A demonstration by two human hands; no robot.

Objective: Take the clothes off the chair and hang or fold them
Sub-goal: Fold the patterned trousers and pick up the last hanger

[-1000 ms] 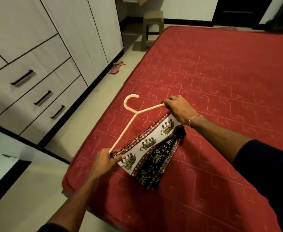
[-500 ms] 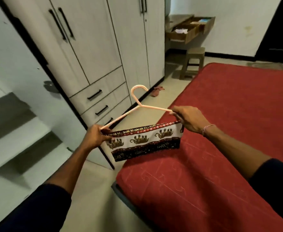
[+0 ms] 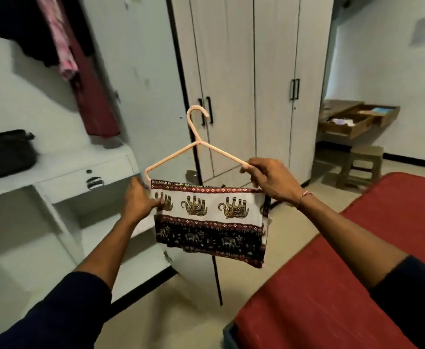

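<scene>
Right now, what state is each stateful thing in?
Hanger: upright, held at both ends.
Cloth: folded over the hanger bar.
Left hand: pinching the cloth.
Right hand: gripping the hanger.
Wardrobe doors: closed.
Wooden drawer: open.

- My left hand [image 3: 139,201] is up in front of me, fingers pinching.
- My right hand [image 3: 269,178] is up too, fingers curled tight.
- Both arms reach forward.

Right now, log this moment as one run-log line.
step: carrying to hang | left hand: grips elephant-print cloth | right hand: holds pink hanger | cloth: draped over hanger bar | ahead: open wardrobe
</scene>
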